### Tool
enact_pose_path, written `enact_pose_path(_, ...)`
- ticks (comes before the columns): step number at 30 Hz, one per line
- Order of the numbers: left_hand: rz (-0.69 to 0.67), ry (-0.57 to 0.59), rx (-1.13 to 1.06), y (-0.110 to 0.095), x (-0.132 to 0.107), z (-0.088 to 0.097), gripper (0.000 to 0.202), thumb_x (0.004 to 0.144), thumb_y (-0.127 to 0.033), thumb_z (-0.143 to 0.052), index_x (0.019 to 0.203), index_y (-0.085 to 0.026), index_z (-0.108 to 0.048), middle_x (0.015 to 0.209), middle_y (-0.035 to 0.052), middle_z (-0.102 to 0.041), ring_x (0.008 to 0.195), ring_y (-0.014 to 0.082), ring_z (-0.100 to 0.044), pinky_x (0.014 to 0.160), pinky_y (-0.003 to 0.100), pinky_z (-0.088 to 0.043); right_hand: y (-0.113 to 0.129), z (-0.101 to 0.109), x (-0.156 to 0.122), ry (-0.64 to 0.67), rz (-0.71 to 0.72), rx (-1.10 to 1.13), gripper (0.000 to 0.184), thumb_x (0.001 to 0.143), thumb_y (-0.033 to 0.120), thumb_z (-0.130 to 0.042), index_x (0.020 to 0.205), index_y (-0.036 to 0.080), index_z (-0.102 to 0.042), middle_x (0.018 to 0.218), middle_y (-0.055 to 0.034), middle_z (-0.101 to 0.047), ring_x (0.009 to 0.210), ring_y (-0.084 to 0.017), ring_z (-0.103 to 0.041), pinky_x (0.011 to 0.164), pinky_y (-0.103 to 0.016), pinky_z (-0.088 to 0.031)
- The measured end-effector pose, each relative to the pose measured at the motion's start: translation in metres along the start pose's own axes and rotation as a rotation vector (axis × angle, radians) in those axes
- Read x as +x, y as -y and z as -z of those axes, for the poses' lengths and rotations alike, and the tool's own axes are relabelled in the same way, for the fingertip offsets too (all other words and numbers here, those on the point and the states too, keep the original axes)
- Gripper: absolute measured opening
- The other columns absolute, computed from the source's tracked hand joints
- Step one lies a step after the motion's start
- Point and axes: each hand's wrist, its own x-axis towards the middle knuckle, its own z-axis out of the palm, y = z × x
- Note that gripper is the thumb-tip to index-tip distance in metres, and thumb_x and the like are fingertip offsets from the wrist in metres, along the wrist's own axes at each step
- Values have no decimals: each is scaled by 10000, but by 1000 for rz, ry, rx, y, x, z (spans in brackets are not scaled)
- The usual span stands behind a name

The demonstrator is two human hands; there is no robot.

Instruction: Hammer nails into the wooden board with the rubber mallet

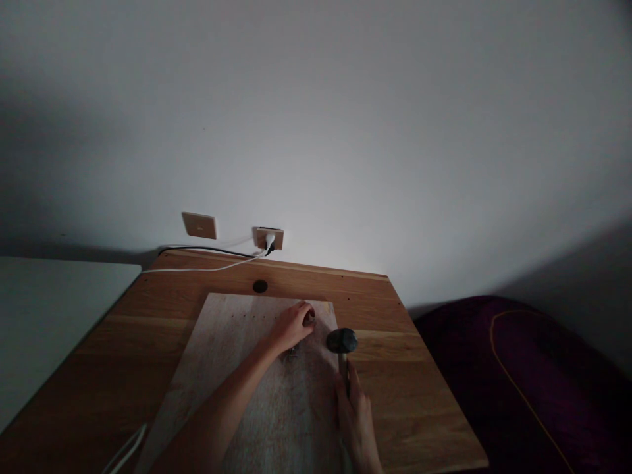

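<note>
Dim room, single light patch on the wall [345, 131].

- Left hand [293, 327]: reaches in from the near left across a pale wooden board [237, 368] and rests at the board's far right corner. Fingers are curled in narrow, tips drawn together against the board surface. Whatever is pinched there is too small to make out.
- Right hand [356, 416]: near edge of the view, right of the left forearm, closed around the handle of a hammer [342, 342]. The dark head sits just right of the left hand, close but apart, over the board's right edge. The handle runs back toward the near side.
- Board: lies flat on a brown wooden table [409, 395], roughly centred. A row of small dark dots [247, 316] runs along its far edge, left of the left hand; nails or holes, cannot tell. A small dark cluster [291, 355] lies on the board just near of the left hand.
- Table: round dark hole [260, 286] beyond the board's far edge. A white cable [207, 268] and a black cable [207, 249] run along the far edge to a wall socket [269, 238], with a white plug in it. A switch plate [199, 225] is left of the socket. Another white cord [126, 451] is at the near left.
- Left: white tabletop [49, 316] beside the wooden one.
- Right: dark purple cushion [518, 382], low, in shadow.
</note>
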Motion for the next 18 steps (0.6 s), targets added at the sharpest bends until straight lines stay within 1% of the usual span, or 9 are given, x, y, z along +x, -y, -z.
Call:
enact_pose_path(2,0,1,6,0,0,0,184,809,-99,-657,959,-205,-667,974,30,-706,869,188,-663,798,280,-495,0,0,-1,-2,1,-7,709,989,599,-352,1436,97,-580,1172,-197,-772,1057,-311,-763,863,-349,-588)
enact_pose_path(5,10,1,25,-1,0,1,143,826,-121,-668,944,-202,-671,975,34,-700,863,188,-660,797,280,-493,2,1,-2,3,-5,4,716,994,612,-345,1435,99,-580,1218,-201,-756,1103,-307,-749,892,-346,-581)
enact_pose_path(8,18,1,69,-1,0,0,99,842,-150,-684,927,-200,-677,998,42,-691,892,197,-661,822,289,-496,4,2,-2,14,-36,12,713,989,604,-354,1456,105,-561,1218,-199,-757,1096,-310,-751,865,-345,-585)
enact_pose_path(10,15,0,87,-1,0,-1,77,850,-160,-692,916,-198,-681,1008,45,-688,904,199,-662,835,291,-497,6,2,-2,19,-44,17,721,984,602,-356,1459,98,-556,1162,-191,-774,1038,-305,-766,825,-337,-589)
enact_pose_path(13,14,-5,94,0,0,-2,49,862,-167,-700,901,-195,-687,1003,51,-692,902,200,-666,834,288,-499,6,2,-2,15,-50,1,740,982,623,-345,1458,99,-559,982,-145,-800,848,-287,-783,720,-333,-589)
enact_pose_path(14,13,-6,94,0,0,-2,42,866,-169,-702,896,-195,-689,1000,52,-695,905,202,-668,835,288,-500,5,2,-2,8,-54,-13,742,981,627,-345,1455,100,-564,939,-132,-799,814,-285,-780,705,-333,-587)
enact_pose_path(16,15,-8,96,0,0,-2,32,871,-171,-705,886,-195,-692,992,52,-700,906,204,-673,839,288,-501,5,1,-2,-12,-55,-32,732,980,625,-352,1439,105,-583,938,-132,-797,837,-290,-781,719,-335,-586)
enact_pose_path(18,21,-4,96,-1,1,-1,26,875,-172,-708,880,-193,-694,987,51,-704,899,200,-676,836,286,-500,5,1,-2,-15,-44,-26,712,982,616,-353,1417,110,-604,1013,-151,-797,909,-292,-782,766,-334,-588)
